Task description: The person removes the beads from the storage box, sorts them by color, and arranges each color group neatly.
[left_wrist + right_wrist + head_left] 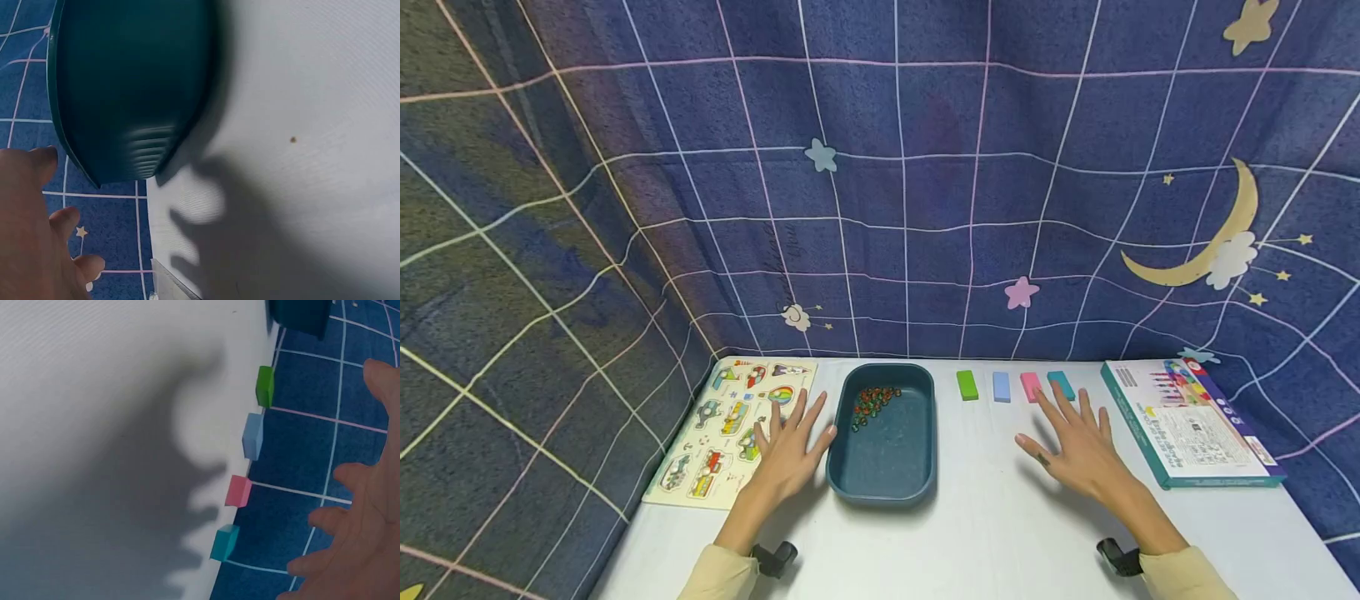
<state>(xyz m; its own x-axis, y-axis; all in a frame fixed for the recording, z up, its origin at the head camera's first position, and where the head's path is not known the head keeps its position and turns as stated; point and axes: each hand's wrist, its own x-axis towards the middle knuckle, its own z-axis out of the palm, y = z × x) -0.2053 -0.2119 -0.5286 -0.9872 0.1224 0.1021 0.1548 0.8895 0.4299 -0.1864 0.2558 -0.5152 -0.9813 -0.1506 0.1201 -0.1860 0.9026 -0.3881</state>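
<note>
In the head view my left hand [788, 457] is spread over the edge of a cream picture board [724, 493], its thumb beside a dark teal tub [882, 493]. Small red and green beads [872, 405] lie in the tub's far left part. My right hand [1078, 454] has its fingers spread above the white table and holds nothing. Beyond its fingertips stand a green block [967, 385], a light blue block [1002, 387], a pink block [1031, 387] and a teal block [1061, 384] in a row. Both wrist views show hand shadows on the cloth, with fingers apart.
A flat teal and white box [1198, 425] lies at the right side of the table. A dark blue curtain [940, 200] with grid lines, stars and a moon hangs behind and to the left. White cloth [977, 517] covers the table.
</note>
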